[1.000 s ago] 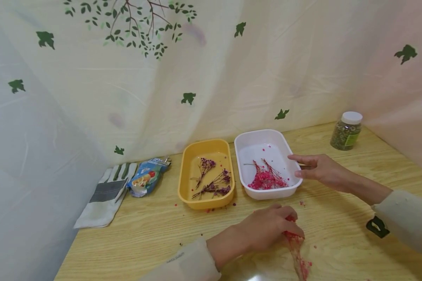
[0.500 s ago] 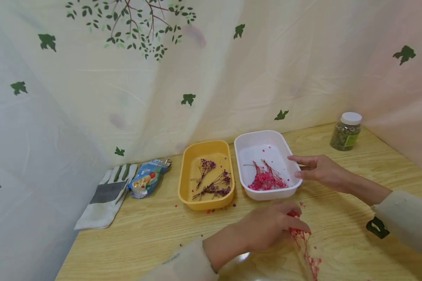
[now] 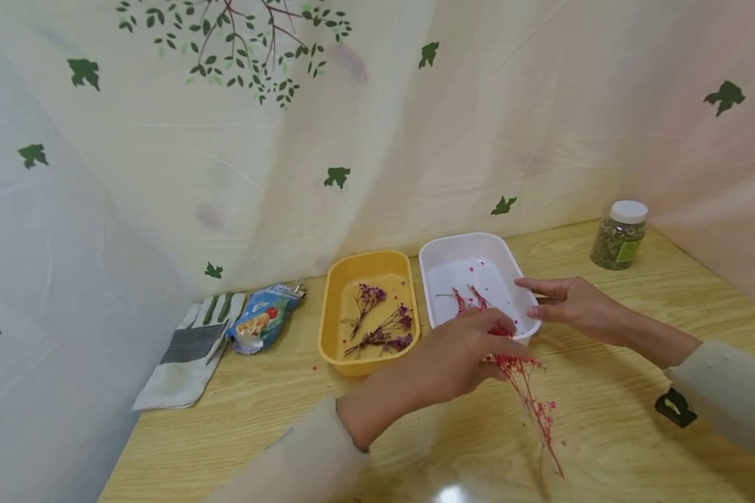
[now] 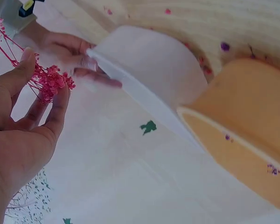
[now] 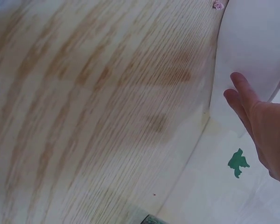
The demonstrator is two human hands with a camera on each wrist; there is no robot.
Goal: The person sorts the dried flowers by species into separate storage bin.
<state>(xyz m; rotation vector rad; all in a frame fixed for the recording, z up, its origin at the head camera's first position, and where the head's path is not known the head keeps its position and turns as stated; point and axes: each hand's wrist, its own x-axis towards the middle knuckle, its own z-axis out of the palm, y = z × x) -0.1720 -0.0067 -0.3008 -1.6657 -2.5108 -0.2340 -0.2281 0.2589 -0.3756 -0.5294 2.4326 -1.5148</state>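
Note:
Dried pink flowers (image 3: 521,377) on thin red stems are pinched between the thumb and fingers of my left hand (image 3: 449,360), over the near edge of the white tray (image 3: 429,269). The blossoms (image 4: 51,83) sit at the fingertips in the left wrist view; the stems trail toward the near right. My right hand (image 3: 581,311) holds the tray's right rim, with fingers against the outer wall (image 5: 252,51) in the right wrist view. More pink sprigs (image 3: 461,300) lie inside the tray, partly hidden behind my left hand.
Left of the white tray stands a yellow tray (image 3: 331,304) with several purple flower sprigs (image 3: 370,299). Striped work gloves (image 3: 185,356) and a blue packet (image 3: 265,320) lie further left. A white-lidded jar (image 3: 616,241) stands at the back right. Small petals dot the wooden table (image 3: 277,433).
My left hand has lifted the pink flowers from the table and carried them forward and slightly left to the white tray's near edge. My right hand stays at the rim.

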